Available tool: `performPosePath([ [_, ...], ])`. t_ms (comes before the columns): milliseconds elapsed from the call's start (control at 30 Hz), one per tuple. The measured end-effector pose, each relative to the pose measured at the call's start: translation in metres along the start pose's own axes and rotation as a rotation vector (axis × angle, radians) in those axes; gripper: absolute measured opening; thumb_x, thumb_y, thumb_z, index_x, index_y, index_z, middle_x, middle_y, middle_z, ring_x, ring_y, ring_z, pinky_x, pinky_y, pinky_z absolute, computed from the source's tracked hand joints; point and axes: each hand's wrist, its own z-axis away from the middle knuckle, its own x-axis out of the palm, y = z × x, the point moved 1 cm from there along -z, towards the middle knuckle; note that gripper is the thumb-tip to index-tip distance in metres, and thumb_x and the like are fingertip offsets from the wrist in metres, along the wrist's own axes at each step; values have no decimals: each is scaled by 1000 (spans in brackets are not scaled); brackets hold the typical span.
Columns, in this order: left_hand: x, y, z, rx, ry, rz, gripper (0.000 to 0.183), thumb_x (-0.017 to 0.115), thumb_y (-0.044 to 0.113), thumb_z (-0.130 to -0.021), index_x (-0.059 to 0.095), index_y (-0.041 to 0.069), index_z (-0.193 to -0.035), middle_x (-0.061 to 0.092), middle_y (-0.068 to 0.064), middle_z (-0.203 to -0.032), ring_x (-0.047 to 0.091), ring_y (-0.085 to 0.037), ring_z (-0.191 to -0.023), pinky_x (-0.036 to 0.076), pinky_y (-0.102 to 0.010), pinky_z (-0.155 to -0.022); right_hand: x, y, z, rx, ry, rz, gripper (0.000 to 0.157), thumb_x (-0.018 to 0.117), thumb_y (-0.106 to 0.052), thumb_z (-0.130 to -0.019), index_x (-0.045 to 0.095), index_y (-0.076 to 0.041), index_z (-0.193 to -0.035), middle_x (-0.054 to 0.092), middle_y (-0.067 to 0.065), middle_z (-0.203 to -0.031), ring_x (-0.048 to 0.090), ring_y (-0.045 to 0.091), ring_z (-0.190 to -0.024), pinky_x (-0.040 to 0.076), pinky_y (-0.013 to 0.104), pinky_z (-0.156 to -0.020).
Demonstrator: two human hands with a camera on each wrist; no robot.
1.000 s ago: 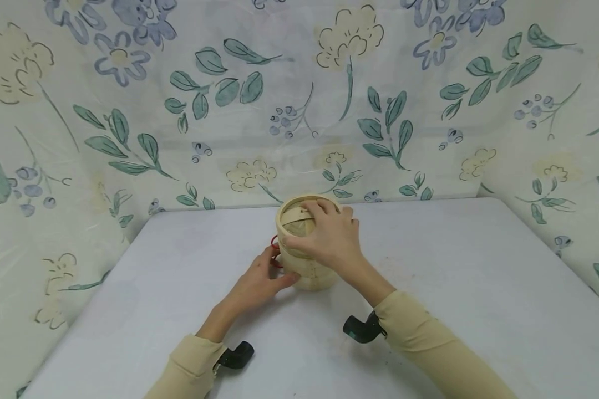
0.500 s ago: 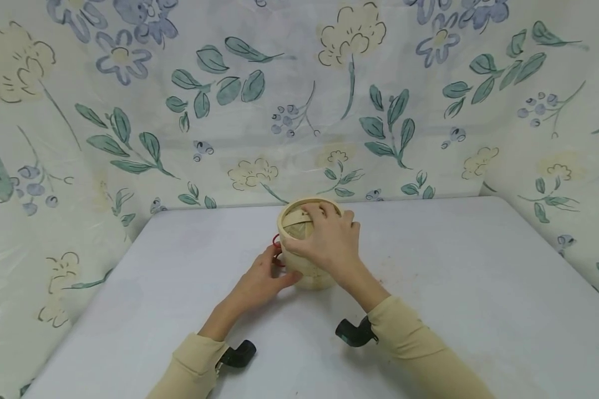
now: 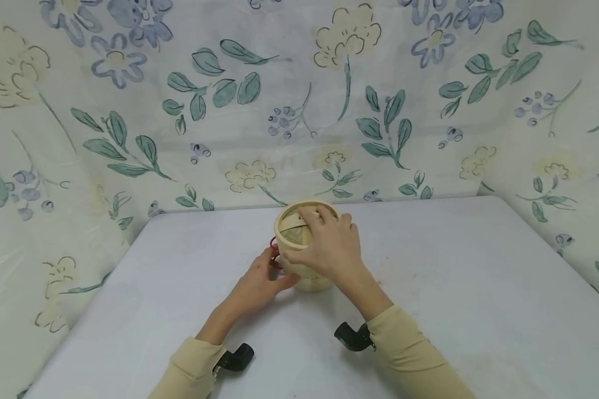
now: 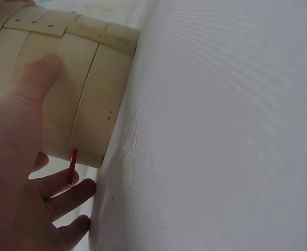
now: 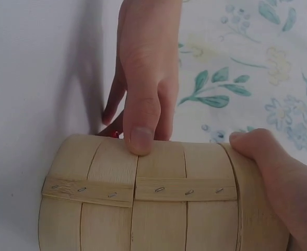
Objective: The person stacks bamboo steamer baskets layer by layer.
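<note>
A small bamboo steamer [image 3: 313,284], built of stacked round tiers with stapled bands, stands on the table near its back edge. My right hand [image 3: 333,244] grips its lid [image 3: 293,235] from above, the thumb on the near side and the fingers over the top. My left hand [image 3: 253,287] holds the lower part from the left; its thumb lies flat against the bamboo wall in the left wrist view, and its other fingers reach round toward the far side. By those fingers a red loop [image 4: 73,167] sticks out from the wall. The far side of the steamer is hidden.
The white table [image 3: 454,277] spreads out around the steamer. A flower-patterned cloth [image 3: 299,111] hangs behind it and at both sides. Black wrist-worn pieces [image 3: 237,357] jut from both sleeves.
The lid's rim sits slightly lower and nearer than a second ago, with the right hand on it. My right forearm has shifted a little left. The left hand keeps its place.
</note>
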Motion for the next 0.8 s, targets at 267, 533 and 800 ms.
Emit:
performPosePath([
  [267, 0, 0, 0, 6, -4, 2, 85, 70, 57, -85, 34, 10, -148, 53, -10, -128, 51, -26, -119, 41, -51, -102, -3, 0, 2, -35, -11, -5, 89, 70, -72, -73, 43, -31, -148, 45, 9, -149, 50, 46, -115, 46, 56, -92],
  [533, 1, 0, 0, 14, -2, 9, 90, 70, 56, -85, 31, 8, -150, 52, -11, -129, 51, -25, -119, 41, -51, -102, -2, 2, 4, -38, -12, -9, 90, 70, -71, -74, 42, -31, -149, 43, 10, -150, 48, 46, -117, 45, 56, -92],
  [800, 2, -2, -1, 32, 5, 13, 88, 70, 54, -86, 32, 7, -150, 52, -11, -130, 52, -24, -117, 43, -49, -99, 5, 3, 4, -25, 56, -11, 97, 72, -72, -71, 38, -29, -151, 45, 9, -150, 47, 42, -120, 44, 55, -93],
])
